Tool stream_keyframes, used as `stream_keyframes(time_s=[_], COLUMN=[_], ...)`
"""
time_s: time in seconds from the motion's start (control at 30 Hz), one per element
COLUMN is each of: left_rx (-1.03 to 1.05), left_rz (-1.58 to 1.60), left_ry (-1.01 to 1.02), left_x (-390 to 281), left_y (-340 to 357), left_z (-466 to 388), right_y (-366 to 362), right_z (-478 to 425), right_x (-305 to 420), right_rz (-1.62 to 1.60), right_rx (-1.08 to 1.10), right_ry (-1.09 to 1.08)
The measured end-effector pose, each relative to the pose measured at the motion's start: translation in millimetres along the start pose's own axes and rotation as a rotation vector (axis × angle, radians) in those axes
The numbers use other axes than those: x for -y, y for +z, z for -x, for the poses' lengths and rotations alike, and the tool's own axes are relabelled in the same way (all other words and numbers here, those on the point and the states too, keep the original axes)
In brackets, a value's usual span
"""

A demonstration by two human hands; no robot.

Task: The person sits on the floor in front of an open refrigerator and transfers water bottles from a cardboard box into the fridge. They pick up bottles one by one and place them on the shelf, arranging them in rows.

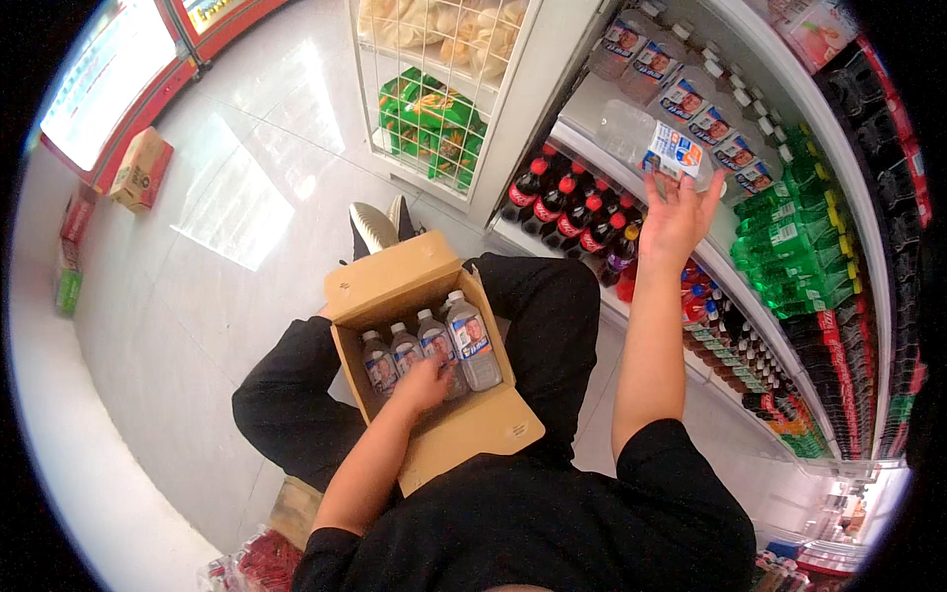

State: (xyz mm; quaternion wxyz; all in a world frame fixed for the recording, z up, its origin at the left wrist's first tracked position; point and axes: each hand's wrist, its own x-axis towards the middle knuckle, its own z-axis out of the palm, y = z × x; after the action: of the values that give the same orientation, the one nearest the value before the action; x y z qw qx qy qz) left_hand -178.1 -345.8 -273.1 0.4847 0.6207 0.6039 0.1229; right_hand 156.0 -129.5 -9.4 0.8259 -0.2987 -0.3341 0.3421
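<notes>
An opened cardboard box (429, 263) rests between my crossed legs, flaps folded out. Several clear plastic bottles with blue-and-white labels stand in it; the rightmost bottle (471, 340) sits higher than the others. Inside the box, my left hand (425, 385) is curled round a clear bottle (435, 340) beside that one; part of its grip is hidden. My right hand (679, 214) reaches to the shelf (592, 111), fingers spread at one end of a tilted clear bottle (629, 133). Its fingers touch this bottle, but whether they grip it cannot be told.
Behind the tilted bottle are rows of similar bottles (684, 100); green bottles (788, 229) lie to their right. Cola bottles (558, 200) fill the shelf below. A wire-fronted rack (433, 96) with bagged goods adjoins the shelving. A carton (140, 169) lies near red-framed coolers (122, 74).
</notes>
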Motion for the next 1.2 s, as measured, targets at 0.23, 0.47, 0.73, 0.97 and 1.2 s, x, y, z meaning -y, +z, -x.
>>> stream_keyframes(time_s=[0.23, 0.47, 0.73, 0.97, 1.2], left_rx=[-0.503, -0.551, -0.576, -0.380, -0.271], left_rz=[0.427, 1.054, 0.610, 0.149, 0.176], left_ry=[0.037, -0.136, -0.166, -0.265, -0.242], left_x=[-27, -25, -5, -23, -26], left_y=[-24, -32, -23, -30, -26], left_z=[-2, -2, -2, 9, 11], right_y=[15, 27, 22, 12, 4], right_z=[65, 210, 280, 302, 278], right_x=[-24, -68, -120, -152, -137], right_rz=[0.116, 0.787, 1.339, 1.629, 1.442], right_rx=[0.281, 1.126, 1.348, 1.495, 1.515], right_ry=[0.330, 0.312, 0.250, -0.041, 0.233])
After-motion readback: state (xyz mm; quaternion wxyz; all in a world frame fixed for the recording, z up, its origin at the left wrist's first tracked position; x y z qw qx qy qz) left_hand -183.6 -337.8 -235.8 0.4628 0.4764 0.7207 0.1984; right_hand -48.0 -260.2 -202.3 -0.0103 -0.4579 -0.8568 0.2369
